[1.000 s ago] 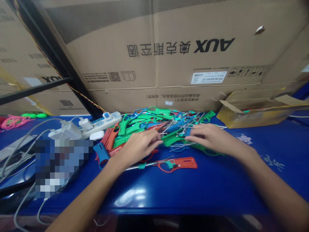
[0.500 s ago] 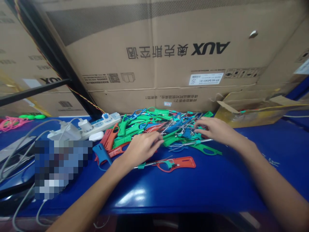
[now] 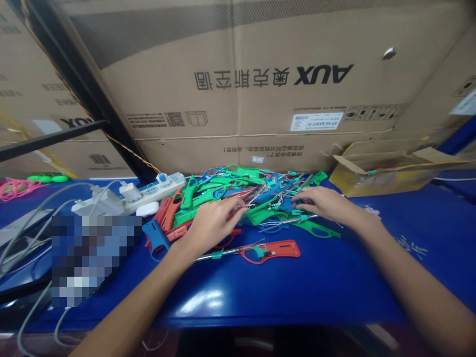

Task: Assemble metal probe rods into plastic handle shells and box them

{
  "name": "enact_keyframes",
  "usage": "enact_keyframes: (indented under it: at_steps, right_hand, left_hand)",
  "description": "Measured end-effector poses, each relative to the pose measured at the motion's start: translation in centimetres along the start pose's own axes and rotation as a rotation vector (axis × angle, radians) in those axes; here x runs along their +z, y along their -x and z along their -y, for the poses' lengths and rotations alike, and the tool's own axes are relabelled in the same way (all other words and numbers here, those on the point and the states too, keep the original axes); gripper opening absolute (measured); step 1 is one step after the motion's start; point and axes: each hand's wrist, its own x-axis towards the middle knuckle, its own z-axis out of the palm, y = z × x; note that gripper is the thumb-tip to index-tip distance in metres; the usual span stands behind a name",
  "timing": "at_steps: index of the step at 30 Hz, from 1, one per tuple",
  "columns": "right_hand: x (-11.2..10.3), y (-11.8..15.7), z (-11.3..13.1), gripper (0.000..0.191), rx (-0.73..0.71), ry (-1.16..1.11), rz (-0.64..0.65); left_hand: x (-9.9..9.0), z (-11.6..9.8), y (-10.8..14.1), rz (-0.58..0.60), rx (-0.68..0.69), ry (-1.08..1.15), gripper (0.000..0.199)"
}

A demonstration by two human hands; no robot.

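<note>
A heap of green, red and blue plastic lighter-like pieces (image 3: 201, 200) with thin wires and metal rods lies on the blue table. My left hand (image 3: 215, 218) is at the heap's front, its fingers closed around something too small to make out near white wires. At the heap's right side, my right hand (image 3: 322, 202) has its fingers curled together over something dark that I cannot make out. In front of both hands lies a red piece (image 3: 284, 249) with a metal rod and a green clip, touched by neither hand's fingers.
White power strip (image 3: 165, 187) with chargers and cables stands left of the heap. An open cardboard box (image 3: 386, 181) sits at the back right. A large cardboard sheet (image 3: 238, 104) rises behind the blue table (image 3: 278, 292). Pink cord (image 3: 18, 189) lies far left.
My left hand has shifted slightly left, its fingers more closed. My right hand has lowered a little toward the heap, and its fingers have drawn together.
</note>
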Motion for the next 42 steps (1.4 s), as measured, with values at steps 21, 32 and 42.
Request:
enact_keyframes:
  at_steps: [21,32,42]
  right_hand:
    - [-0.4,0.1,1.2,0.019,-0.003,0.136,0.016]
    - [-0.5,0.1,1.5,0.025,0.03,-0.141,0.033]
    - [-0.3,0.3,2.5,0.048,0.087,-0.033,-0.002]
  left_hand:
    - [0.2,0.0,0.0,0.032,0.084,0.031,0.021]
    - [0.6,0.1,0.1,0.047,0.11,0.01,0.021]
    - [0.4,0.0,0.2,0.081,0.11,0.012,0.02]
